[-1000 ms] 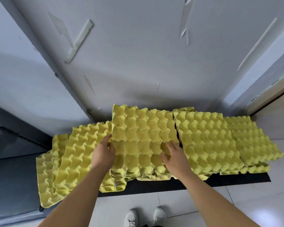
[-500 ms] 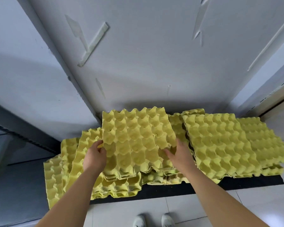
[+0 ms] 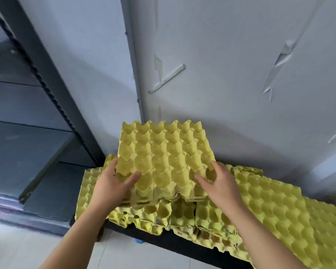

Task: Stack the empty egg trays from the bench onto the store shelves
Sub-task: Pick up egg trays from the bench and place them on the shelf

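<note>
We held a nested bundle of egg trays (image 3: 163, 152) just above the loose trays (image 3: 279, 210) spread over the worktop (image 3: 163, 240). Our left hand (image 3: 113, 183) and right hand (image 3: 219, 183) had their fingers clamped round its near corners. We judged this the carrying step. Next, the bundle needed swinging left, kept level, onto the dark shelves (image 3: 27, 148).

Storeroom: dark metal shelving (image 3: 47, 78), egg trays (image 3: 279, 210) heaped.
</note>
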### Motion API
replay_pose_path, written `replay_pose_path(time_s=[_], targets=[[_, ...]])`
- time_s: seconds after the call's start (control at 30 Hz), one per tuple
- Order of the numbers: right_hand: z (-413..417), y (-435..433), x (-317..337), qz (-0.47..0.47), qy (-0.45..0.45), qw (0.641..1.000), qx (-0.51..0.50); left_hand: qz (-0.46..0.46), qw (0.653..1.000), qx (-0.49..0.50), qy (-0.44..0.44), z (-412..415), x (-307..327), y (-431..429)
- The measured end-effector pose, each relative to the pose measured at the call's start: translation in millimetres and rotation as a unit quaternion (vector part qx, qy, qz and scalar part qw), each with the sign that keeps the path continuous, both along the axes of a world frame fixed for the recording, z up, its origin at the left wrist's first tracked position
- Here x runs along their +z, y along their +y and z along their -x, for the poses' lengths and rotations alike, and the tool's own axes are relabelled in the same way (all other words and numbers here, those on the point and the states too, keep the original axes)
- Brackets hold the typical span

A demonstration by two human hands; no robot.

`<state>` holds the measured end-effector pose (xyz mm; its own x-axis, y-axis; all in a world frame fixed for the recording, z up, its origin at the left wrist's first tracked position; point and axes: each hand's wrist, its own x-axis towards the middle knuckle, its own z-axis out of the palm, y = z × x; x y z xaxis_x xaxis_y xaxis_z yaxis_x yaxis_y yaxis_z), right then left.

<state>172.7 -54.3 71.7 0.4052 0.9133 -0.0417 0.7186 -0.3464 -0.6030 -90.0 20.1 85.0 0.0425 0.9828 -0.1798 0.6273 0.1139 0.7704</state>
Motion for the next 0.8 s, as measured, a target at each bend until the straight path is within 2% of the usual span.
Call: replay_pose_path(time_s=[0.13,0.23,0.3,0.5,0.63,0.8], targets=[[22.1,12.0,45.9,-0.055,-0.021,0.995,0.077,-0.049,0.996,0.058,-0.038,34.5,38.5,-23.6],[51.3,23.9,79.9,-0.104,-0.028,0.985,0.133,-0.096,0.989,0.112,-0.002,73.3,56.8,-34.3],[75.5,31.1,102.4,-0.129,-0.025,0.977,0.167,-0.128,0.981,0.148,0.005,98.4,75.1,-45.5],[161.8,55.3,168.0,-0.214,-0.004,0.948,0.236,-0.225,0.94,0.25,-0.061,173.5,144.5,-77.1],[223.5,74.6,206.0,-0.256,-0.054,0.94,0.22,-0.263,0.92,0.268,-0.111,227.5,177.9,-80.0],[289.4,94.8,251.1,-0.266,-0.06,0.937,0.217,-0.31,0.9,0.269,-0.147,293.0,209.0,-56.9]])
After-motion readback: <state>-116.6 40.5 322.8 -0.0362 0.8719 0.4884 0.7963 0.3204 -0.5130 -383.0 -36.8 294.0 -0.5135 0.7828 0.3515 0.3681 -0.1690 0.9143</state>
